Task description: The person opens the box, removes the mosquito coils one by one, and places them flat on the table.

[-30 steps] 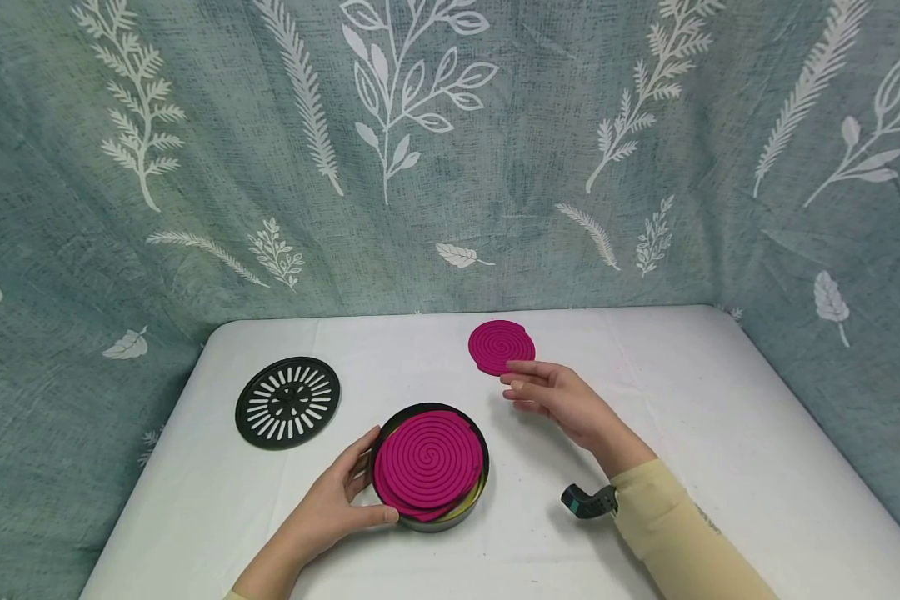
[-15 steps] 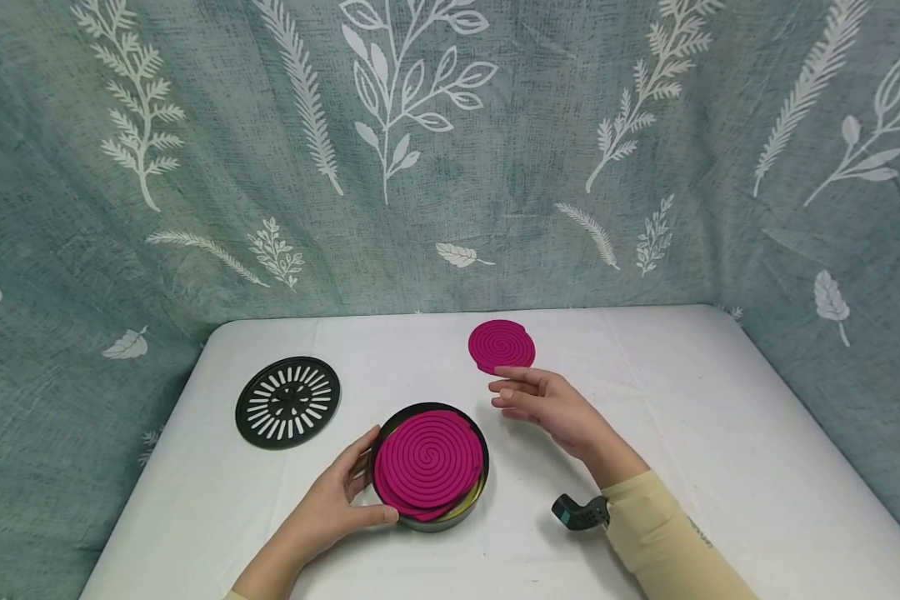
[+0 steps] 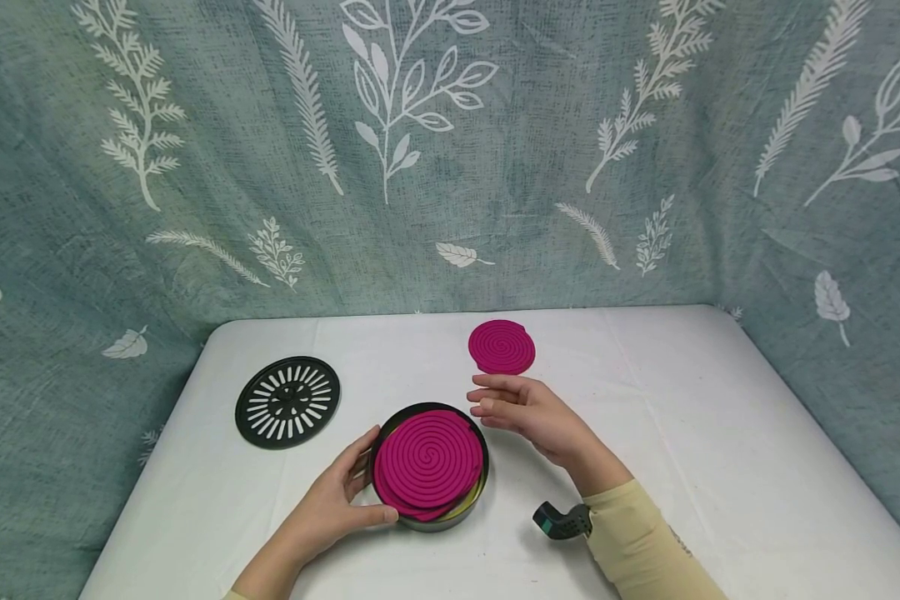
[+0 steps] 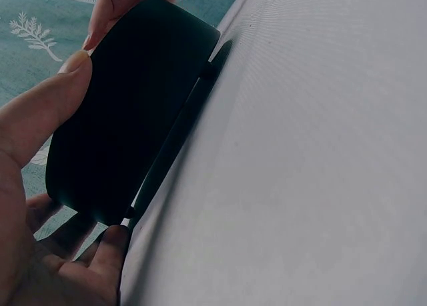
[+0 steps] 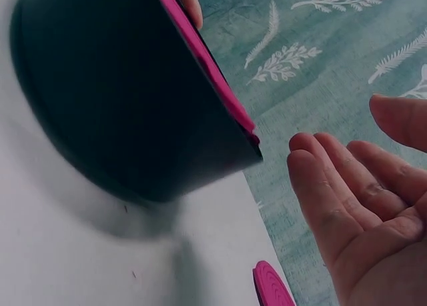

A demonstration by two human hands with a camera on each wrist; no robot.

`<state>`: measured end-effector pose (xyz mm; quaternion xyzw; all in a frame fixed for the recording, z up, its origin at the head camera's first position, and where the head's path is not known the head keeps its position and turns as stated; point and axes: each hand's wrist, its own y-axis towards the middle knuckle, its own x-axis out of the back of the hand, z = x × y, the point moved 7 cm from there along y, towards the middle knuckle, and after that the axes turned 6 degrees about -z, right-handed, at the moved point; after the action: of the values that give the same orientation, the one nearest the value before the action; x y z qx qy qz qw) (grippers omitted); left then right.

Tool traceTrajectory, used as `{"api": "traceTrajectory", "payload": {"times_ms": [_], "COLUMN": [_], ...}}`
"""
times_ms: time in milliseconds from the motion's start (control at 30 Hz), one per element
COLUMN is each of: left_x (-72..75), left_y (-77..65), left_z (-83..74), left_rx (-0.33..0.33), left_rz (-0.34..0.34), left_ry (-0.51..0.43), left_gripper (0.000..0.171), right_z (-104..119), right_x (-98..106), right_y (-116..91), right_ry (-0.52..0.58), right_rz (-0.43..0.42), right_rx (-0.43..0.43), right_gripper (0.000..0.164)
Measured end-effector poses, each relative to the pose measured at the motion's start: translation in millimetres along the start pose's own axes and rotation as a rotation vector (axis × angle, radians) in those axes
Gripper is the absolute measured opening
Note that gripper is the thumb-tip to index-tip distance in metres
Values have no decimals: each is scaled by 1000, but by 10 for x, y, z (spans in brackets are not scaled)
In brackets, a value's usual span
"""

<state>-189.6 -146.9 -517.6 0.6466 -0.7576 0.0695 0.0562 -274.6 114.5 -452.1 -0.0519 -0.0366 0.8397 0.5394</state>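
Observation:
My left hand (image 3: 333, 500) holds a round dark tin (image 3: 432, 526) from its left side, thumb at the near side and fingers round the far left. Stacked magenta mosquito coils (image 3: 429, 457) fill the tin up to its rim, and a yellow-green edge shows beneath them. In the left wrist view the thumb presses on the dark wall of the tin (image 4: 127, 113). My right hand (image 3: 528, 412) hovers just right of the tin with extended fingers, holding nothing. Behind it, a single magenta mosquito coil (image 3: 502, 347) lies flat on the table.
A black slotted round lid (image 3: 288, 403) lies on the left of the white-covered table (image 3: 690, 417). A patterned green-blue curtain (image 3: 450, 167) closes off the back and sides. The right wrist carries a small dark device (image 3: 562, 522).
My right hand has drawn back from the single coil, moving left and nearer to the tin. The left hand, tin, lid and loose coil stay where they were.

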Motion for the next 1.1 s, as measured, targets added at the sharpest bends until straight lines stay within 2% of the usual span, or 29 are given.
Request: {"api": "traceTrajectory", "payload": {"times_ms": [267, 400, 800, 1100], "left_x": [17, 9, -10, -4], "left_y": [0, 5, 8, 6], "left_z": [-10, -7, -15, -5], "left_rx": [9, 22, 26, 36], "left_rz": [-10, -6, 0, -10], "left_ry": [13, 2, 1, 0], "left_gripper": [113, 112, 113, 111], "right_z": [59, 89, 46, 28], "right_x": [-170, -224, -338, -409], "right_y": [26, 52, 81, 98], "right_ry": [-66, -96, -274, -273], "right_rz": [58, 59, 77, 93], "right_rx": [35, 50, 58, 42], "right_gripper": [53, 51, 47, 46]}}
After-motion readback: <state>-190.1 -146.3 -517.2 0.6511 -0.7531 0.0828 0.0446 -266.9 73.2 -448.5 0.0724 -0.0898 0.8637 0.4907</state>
